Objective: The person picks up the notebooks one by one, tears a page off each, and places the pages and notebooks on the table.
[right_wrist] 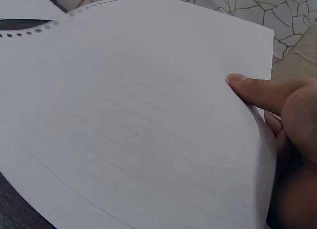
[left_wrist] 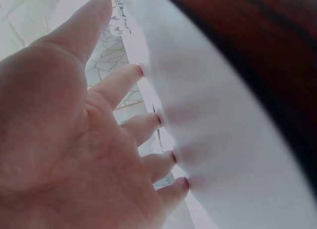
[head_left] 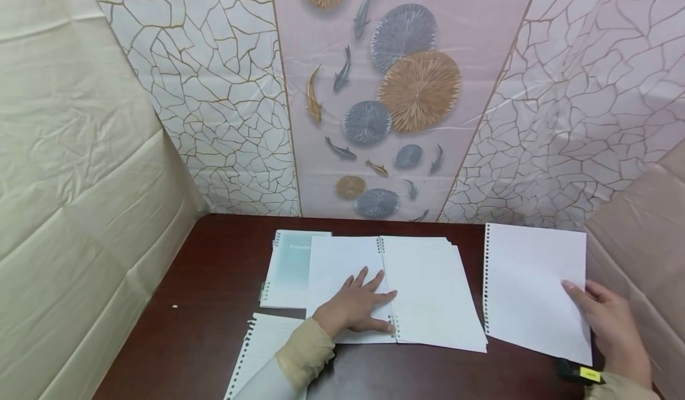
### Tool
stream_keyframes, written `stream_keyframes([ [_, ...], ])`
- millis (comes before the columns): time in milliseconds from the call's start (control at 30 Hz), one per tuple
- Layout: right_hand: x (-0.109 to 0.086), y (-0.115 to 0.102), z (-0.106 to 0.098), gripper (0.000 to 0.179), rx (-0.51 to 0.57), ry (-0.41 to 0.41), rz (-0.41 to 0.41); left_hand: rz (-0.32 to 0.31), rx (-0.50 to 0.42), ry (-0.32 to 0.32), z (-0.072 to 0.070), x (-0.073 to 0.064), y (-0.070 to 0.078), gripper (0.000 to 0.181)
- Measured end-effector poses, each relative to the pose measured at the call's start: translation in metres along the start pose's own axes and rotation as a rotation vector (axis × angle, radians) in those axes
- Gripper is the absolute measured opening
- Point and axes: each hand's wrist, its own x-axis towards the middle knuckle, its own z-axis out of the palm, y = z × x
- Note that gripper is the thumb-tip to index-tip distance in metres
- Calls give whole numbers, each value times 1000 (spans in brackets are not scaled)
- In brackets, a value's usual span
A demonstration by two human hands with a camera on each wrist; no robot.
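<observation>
A spiral notebook [head_left: 428, 287] lies spread flat on the table with blank-looking pages on both sides of its coil. Across its left page my left hand [head_left: 360, 305] is spread, fingers apart, fingertips touching the paper close to the binding. In the left wrist view the fingertips [left_wrist: 174, 157] meet the white page. At the right, my right hand [head_left: 615, 323] pinches a loose sheet of paper [head_left: 535, 287] by its right edge, thumb on top. Punched holes run down that sheet's left edge. Faint ruled lines show on the sheet [right_wrist: 148, 120] in the right wrist view.
A closed notebook with a teal cover [head_left: 291, 269] lies partly under the open one's left page. Another hole-punched lined sheet [head_left: 262, 346] lies at the front left, partly beneath my left forearm. A tiny white scrap [head_left: 175, 306] sits on the dark table [head_left: 176, 352]. Fabric-covered walls surround the table.
</observation>
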Motion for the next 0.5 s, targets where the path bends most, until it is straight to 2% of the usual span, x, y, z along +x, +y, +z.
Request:
stream_keyframes([
  [200, 10, 3, -4, 90, -88, -48, -80, -1, -5, -3, 3, 1, -1, 80],
  [500, 21, 2, 0, 94, -173, -120, -108, -5, -14, -2, 1, 0, -1, 80],
])
